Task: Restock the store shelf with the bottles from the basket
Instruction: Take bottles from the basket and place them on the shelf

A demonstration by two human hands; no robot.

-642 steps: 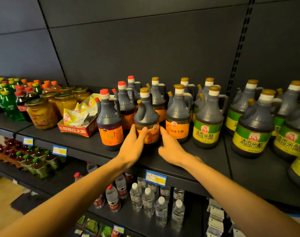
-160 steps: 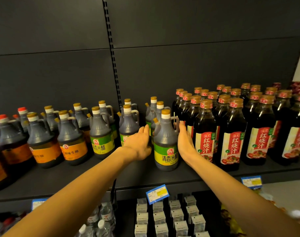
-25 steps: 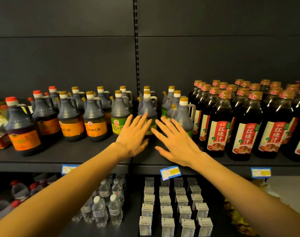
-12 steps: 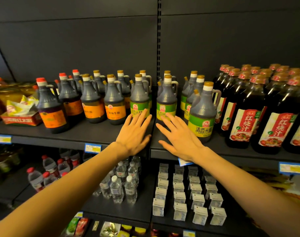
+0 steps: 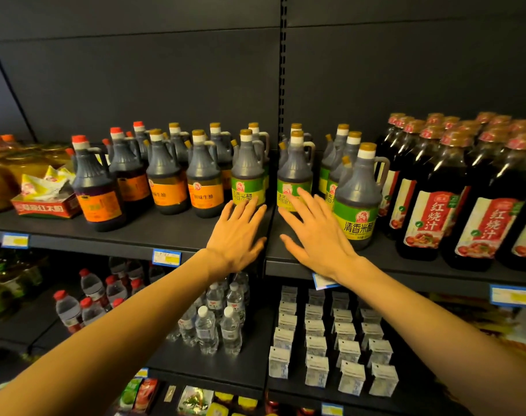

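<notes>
Green-label jugs (image 5: 296, 175), upright, front row of shelf (image 5: 177, 232). Left hand (image 5: 236, 235) and right hand (image 5: 319, 235): apart, fingers spread, empty, just before the jugs; right nearer. Basket out of view.

1. A shop aisle: dark metal shelves (image 5: 171, 232) run in tiers against a slotted back panel (image 5: 282, 70), with both open hands (image 5: 236, 235) held over the front edge of the upper tier.
2. Just beyond the fingertips stand rows of identical green-label jugs (image 5: 358, 196); left of the hands, orange-label jugs (image 5: 206, 181); right of them, ranks of red-label bottles (image 5: 430, 202).
3. Price tags (image 5: 166, 257) are clipped along the shelf edges, one just below the left wrist.
4. Below the hands, the lower tier carries water bottles (image 5: 206, 328) and small white cartons (image 5: 315, 370), lined up in rows.
</notes>
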